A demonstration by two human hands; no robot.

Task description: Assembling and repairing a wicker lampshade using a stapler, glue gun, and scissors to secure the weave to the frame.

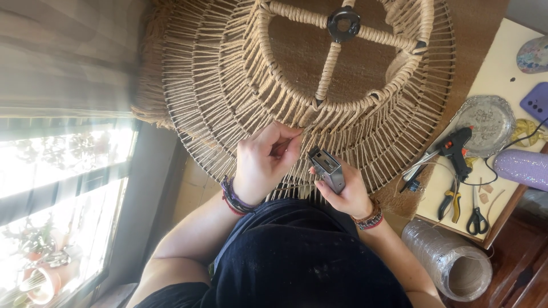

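A large woven lampshade frame (228,80) wrapped in tan jute cord lies in front of me, with a black ring (343,23) at its hub. My left hand (264,159) pinches cord at the frame's lower rim, fingers closed on the strands. Beside it, my right hand (345,191) grips a small silver metal lighter (327,169), held just below the same rim.
On a cream table at right lie a black glue gun (454,146), yellow-handled pliers (451,201), black scissors (475,217), a silver dish (487,122) and a purple phone (536,102). A clear cord spool (448,259) sits lower right. A bright window (57,199) is at left.
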